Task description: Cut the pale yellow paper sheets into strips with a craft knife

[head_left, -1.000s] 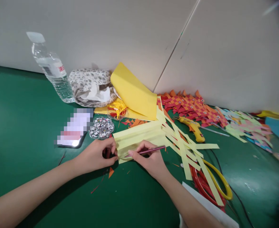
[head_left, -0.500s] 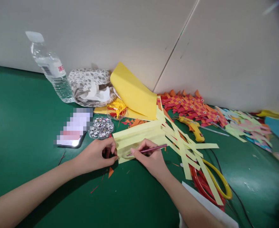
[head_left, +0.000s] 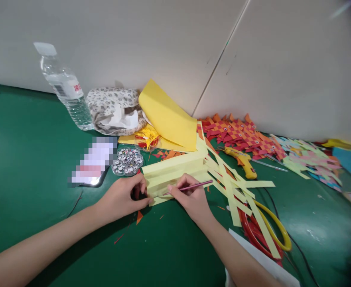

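Hands at table's near edge: left hand [head_left: 120, 198] pinches corner of yellow paper [head_left: 175, 172]; right hand [head_left: 190, 197] fingers clamped on pencil [head_left: 190, 187], tip on paper. Risk: loose pinch, sheet slides, line skews. Beyond: dish [head_left: 128, 161] holds googly eyes; bottle [head_left: 64, 88] part-full of water.

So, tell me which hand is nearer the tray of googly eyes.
Left. The left hand lies just below the tray of googly eyes; the right hand, holding a pencil, is farther right.

Bright, even indoor light, soft shadows; wide-angle bending and dark right-hand corners.
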Demonstrator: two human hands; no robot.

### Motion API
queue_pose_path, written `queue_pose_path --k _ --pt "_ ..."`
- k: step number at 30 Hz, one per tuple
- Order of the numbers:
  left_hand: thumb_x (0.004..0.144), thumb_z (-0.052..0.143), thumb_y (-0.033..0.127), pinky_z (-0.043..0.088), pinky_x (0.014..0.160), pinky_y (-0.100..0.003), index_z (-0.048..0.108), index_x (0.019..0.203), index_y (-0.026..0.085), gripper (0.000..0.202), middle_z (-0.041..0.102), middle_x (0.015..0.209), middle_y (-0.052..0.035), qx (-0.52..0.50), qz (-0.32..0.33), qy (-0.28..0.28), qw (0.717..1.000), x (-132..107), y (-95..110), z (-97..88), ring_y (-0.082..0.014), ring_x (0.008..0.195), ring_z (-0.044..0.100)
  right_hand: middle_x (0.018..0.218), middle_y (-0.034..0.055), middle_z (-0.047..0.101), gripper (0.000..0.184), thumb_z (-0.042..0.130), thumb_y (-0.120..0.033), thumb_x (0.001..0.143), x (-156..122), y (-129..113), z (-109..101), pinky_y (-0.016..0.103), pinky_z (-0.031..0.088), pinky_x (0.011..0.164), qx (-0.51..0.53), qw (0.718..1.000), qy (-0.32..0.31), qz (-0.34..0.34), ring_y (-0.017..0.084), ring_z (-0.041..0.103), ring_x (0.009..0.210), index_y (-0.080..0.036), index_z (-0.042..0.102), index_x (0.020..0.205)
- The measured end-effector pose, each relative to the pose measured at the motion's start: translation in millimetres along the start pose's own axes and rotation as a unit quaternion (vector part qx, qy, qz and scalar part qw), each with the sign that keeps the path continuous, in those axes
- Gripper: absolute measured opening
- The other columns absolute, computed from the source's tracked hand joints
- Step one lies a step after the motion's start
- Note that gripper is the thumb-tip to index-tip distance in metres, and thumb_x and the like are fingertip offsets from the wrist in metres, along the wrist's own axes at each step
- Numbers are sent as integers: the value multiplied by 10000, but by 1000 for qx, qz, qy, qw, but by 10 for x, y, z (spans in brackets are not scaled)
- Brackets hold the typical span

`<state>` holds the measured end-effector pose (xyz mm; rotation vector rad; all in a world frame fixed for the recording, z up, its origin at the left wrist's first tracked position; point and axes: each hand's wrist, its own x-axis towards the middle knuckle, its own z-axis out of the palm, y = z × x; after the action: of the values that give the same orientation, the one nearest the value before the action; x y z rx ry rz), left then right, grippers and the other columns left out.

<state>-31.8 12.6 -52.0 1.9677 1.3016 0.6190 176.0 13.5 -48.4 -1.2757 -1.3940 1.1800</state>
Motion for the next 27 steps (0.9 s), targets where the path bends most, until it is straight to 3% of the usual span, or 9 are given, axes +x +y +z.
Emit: queue_pose_path --k 11,19,27 --pt "769 634 330 278 467 -184 381 668 202 301 480 557 84 25 -20 8 999 -4 -7 20 -88 492 431 514 -55 472 292 712 -284 712 68 21 -142 258 335 501 -2 1000 -24 18 118 453 495 -207 465 577" --pt "774 631 342 295 472 -183 376 668 201 310 503 567 82 25 -16 8 1000 -11 -20 28 -87 494 438 508 -40 524 317 732 -327 702 96 51 -230 258 336 478 -3 1000 -3 13 120 459 475 -209 466 575" --pt "775 630 345 285 468 -185 368 663 202 320 459 555 86 30 -7 17 999 -15 -31 41 -86 491 430 464 -53 485 321 741 -327 680 144 60 -325 241 319 445 2 1000 23 -5 101 432 441 -204 471 558"
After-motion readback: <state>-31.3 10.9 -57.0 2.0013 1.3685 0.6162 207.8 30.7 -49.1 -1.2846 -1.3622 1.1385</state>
